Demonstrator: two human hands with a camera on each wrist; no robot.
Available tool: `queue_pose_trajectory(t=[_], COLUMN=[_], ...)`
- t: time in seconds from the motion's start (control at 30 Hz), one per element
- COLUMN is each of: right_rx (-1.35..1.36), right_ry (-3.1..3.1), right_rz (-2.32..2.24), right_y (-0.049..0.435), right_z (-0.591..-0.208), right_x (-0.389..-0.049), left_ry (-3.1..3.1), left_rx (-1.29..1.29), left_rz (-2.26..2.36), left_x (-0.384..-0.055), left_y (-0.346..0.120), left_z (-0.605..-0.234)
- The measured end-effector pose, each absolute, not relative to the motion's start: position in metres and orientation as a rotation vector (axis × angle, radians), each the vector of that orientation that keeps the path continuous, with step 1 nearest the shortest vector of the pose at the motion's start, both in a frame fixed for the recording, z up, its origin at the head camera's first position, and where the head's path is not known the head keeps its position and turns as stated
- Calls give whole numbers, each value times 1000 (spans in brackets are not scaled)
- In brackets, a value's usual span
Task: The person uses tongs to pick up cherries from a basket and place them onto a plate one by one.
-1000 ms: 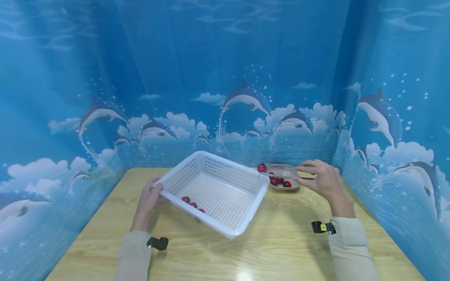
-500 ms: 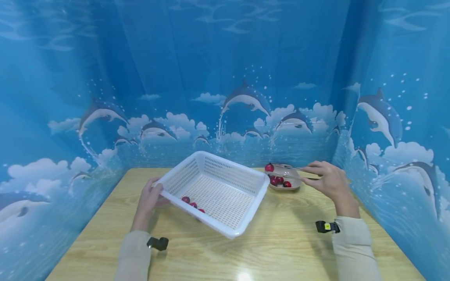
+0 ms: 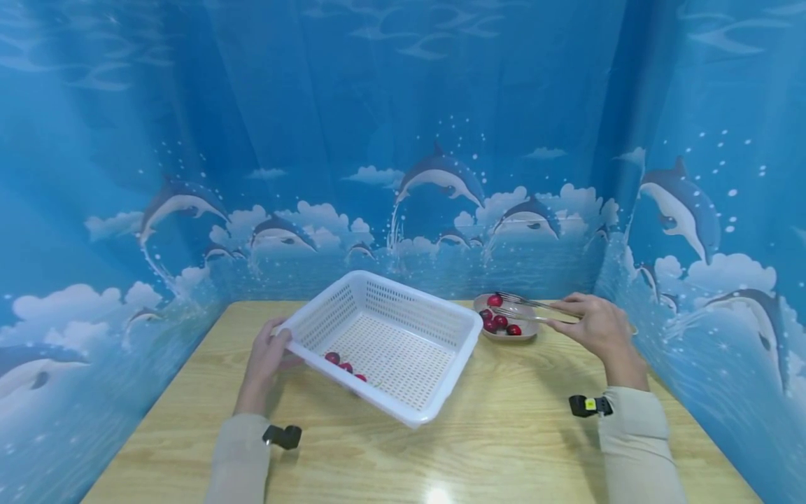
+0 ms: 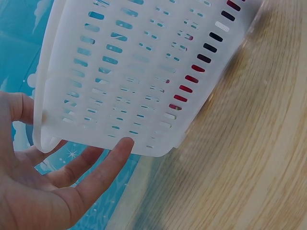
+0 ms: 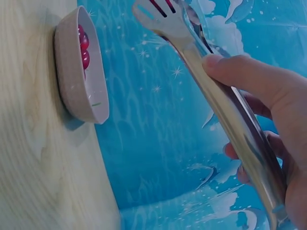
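My left hand (image 3: pixel 263 358) grips the left rim of a white perforated plastic basket (image 3: pixel 403 357), which is tilted up off the table. Several red cherries (image 3: pixel 332 358) lie along its lower near side, their red showing through the slots in the left wrist view. My right hand (image 3: pixel 595 325) holds metal tongs (image 5: pixel 228 112), thumb on one arm and fingers on the other. Between the slotted tong tips is a cherry (image 3: pixel 495 299), over the small beige bowl (image 3: pixel 527 330). Other cherries (image 5: pixel 85 58) rest inside that bowl.
The bowl stands on the wood-grain table (image 3: pixel 478 441) near its far edge, just right of the basket's right corner. A blue curtain (image 3: pixel 352 168) printed with dolphins surrounds the table at the back and both sides.
My right hand has moved the tongs and the cherry to the right, from beside the basket's rim to over the bowl. The left hand and basket have stayed put.
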State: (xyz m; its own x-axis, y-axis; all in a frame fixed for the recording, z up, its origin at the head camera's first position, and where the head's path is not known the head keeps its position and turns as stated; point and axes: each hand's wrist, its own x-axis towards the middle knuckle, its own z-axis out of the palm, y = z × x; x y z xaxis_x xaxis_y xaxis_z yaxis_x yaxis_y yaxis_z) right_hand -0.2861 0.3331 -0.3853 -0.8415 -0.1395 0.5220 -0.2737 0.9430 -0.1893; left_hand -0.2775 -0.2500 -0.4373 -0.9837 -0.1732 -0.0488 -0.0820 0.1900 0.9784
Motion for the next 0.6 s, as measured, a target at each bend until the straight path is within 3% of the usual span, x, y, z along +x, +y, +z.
queue_pose_trajectory(t=[0.6], right_rx=[-4], right_ry=[-2806], right_rz=[339], right_y=[345], right_z=[-396], right_x=[-293], left_ry=[-2376], left_rx=[253], left_rz=[-1918], left_x=[-276], left_y=[-248], left_z=[-435])
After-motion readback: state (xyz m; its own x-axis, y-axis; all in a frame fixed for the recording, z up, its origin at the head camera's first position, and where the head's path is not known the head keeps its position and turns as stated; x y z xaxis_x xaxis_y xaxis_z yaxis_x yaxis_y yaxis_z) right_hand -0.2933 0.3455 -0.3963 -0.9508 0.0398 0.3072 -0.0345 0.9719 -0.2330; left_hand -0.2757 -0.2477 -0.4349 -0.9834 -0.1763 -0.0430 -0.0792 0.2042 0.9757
